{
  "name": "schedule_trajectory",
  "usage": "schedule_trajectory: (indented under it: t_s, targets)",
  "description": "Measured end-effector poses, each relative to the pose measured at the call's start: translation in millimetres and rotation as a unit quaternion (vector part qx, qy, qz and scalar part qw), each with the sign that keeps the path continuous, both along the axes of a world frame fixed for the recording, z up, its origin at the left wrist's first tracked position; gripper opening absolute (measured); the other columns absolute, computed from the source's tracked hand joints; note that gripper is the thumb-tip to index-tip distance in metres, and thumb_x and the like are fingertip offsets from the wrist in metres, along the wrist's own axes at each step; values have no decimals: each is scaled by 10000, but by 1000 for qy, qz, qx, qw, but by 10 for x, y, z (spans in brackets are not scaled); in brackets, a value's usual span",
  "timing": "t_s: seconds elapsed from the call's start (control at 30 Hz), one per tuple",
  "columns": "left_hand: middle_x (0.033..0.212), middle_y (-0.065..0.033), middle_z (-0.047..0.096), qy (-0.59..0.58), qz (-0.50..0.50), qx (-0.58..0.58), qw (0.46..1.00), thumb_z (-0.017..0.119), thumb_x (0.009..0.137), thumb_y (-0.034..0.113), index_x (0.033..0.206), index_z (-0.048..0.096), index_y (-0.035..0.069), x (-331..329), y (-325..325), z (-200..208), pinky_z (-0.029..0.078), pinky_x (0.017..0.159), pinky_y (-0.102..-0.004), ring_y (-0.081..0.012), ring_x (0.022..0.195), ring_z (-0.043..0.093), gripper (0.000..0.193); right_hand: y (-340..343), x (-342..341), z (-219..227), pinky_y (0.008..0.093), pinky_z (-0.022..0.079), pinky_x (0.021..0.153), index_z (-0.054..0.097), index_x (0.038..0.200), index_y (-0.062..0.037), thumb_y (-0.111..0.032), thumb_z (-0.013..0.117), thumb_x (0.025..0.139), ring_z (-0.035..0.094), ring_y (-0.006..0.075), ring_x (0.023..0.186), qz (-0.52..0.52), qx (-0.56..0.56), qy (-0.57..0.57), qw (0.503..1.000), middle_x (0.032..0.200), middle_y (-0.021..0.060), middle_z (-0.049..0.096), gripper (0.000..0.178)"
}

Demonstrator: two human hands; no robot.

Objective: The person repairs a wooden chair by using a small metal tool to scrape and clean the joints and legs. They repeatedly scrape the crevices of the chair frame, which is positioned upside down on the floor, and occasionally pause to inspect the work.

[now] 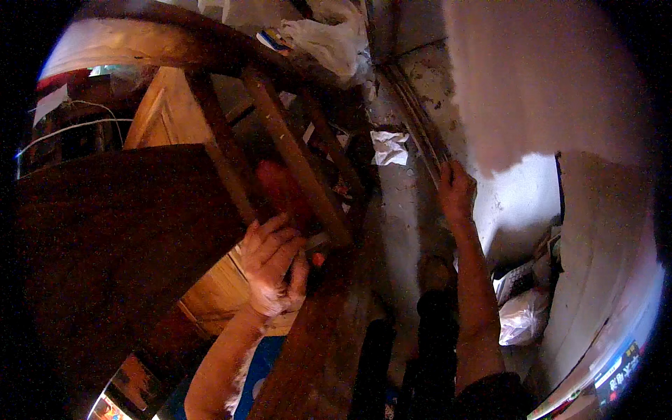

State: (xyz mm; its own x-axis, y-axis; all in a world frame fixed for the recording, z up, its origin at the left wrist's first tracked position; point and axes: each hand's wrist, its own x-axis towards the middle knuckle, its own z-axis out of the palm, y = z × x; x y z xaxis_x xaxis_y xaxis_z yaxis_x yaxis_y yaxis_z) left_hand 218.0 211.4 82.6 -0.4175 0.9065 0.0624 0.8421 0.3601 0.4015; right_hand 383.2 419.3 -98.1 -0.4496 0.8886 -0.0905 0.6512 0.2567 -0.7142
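Observation:
My left hand is closed over the lower end of a slanting wooden bar, at the edge of a dark wooden panel. That bar is one of several in a dark wooden furniture frame; its exact kind is hard to tell in the dim light. Farther right, my right hand is wrapped round the near end of a long, narrow wooden piece, which runs away from me toward the upper middle. Something reddish shows dimly between the bars, just beyond my left fingers.
A crumpled white paper lies on the grey floor between my hands. White plastic bags sit at the far end. Pale cloth hangs at the right, above a filled clear bag. Lighter wooden panels stand behind the frame.

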Motion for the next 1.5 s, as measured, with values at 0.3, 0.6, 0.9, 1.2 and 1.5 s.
schedule_trajectory:
  t_s: [0.3, 0.6, 0.9, 1.2, 1.5]
  targets:
    - [832, -114, 597, 5, -13, -2, 1000, 568, 630, 78, 774, 614, 18, 122, 42, -96, 345, 871, -454, -315, 950, 540, 162, 199, -29, -590, 449, 430, 568, 556, 797, 18, -177, 497, 840, 551, 397, 633, 84, 140, 95, 982, 709, 232, 562, 208]
    - [832, -110, 602, 4, 1, -6, 1000, 576, 631, 67, 778, 618, 24, 274, 74, -153, 356, 857, -456, -307, 941, 546, 159, 478, -771, -495, 473, 447, 626, 570, 784, 27, -200, 488, 818, 565, 402, 720, 58, 25, -60, 996, 761, 242, 570, 244]
    - [828, -102, 606, 6, -10, -1, 1000, 587, 616, 66, 761, 617, 25, 352, 115, -250, 373, 841, -453, -300, 925, 557, 153, 904, -764, -1224, 426, 425, 577, 577, 723, 15, -222, 514, 798, 549, 372, 628, 83, 178, 107, 975, 698, 218, 571, 257]
    - [846, -112, 606, -22, 10, 4, 1000, 545, 665, 46, 786, 617, 34, 464, 35, -255, 307, 939, -474, -324, 970, 535, 141, 553, -375, -451, 412, 411, 543, 529, 757, 5, -199, 515, 826, 537, 377, 611, 204, 112, 72, 970, 638, 215, 531, 216]
    - [849, -110, 606, -27, 27, 2, 999, 562, 659, 51, 764, 625, 33, 444, -65, -75, 318, 928, -461, -310, 960, 539, 123, 580, -338, -416, 449, 409, 513, 520, 735, 10, -166, 499, 824, 543, 407, 617, 96, 91, 0, 991, 659, 242, 532, 198]
